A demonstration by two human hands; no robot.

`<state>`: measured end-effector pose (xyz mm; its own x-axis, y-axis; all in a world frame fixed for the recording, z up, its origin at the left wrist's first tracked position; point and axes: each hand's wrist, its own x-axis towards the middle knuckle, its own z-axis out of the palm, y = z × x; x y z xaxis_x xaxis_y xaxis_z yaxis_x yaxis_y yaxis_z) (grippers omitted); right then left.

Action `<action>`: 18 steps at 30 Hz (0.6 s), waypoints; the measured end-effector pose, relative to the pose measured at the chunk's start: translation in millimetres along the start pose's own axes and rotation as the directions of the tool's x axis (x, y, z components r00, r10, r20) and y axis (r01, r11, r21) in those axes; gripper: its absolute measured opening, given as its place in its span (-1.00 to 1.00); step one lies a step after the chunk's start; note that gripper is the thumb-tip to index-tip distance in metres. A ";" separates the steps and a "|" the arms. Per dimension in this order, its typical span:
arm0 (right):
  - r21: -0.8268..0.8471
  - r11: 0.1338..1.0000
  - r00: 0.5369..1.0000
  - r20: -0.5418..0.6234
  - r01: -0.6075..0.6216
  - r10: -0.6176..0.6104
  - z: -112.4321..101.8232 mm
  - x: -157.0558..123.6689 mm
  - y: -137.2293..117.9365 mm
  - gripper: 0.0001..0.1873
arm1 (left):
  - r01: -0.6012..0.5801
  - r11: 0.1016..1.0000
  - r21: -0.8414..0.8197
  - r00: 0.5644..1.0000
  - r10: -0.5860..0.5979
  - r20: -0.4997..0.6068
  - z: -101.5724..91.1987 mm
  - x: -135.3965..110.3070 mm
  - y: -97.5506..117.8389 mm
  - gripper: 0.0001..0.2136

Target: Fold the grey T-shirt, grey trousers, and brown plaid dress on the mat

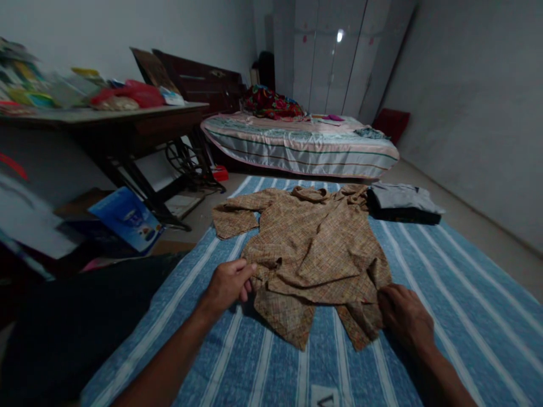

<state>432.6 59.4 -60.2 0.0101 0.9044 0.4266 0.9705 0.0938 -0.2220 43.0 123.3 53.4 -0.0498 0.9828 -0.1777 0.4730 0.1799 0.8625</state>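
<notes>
A brown patterned shirt lies spread on a blue sheet with white stripes, its collar at the far end and its hem toward me. One sleeve stretches out to the left; the other is bunched near the right shoulder. My left hand pinches the shirt's left side near the hem, thumb and fingers closed on the cloth. At the opposite lower corner, my right hand is closed on the fabric, its fingertips partly hidden. Two front flaps of the shirt hang past the hem between my hands.
Folded clothes, grey over black, sit beyond the shirt on the right. A bed with a striped cover stands behind. To the left are a sewing-machine table loaded with bags and a blue packet below it. A wall rises at right.
</notes>
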 end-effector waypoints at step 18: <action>0.296 0.912 0.957 0.040 -0.285 0.286 -2.1 1.4 7.0 -0.65 | -0.115 0.784 -0.611 0.902 -0.175 -0.395 -44.7 -0.7 -2.3 -0.83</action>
<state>439.8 60.4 -59.4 0.2778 0.9094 0.3096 0.8105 -0.0488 -0.5837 2.7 124.0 72.7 -0.4749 0.8712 -0.1245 -0.1607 0.0533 0.9856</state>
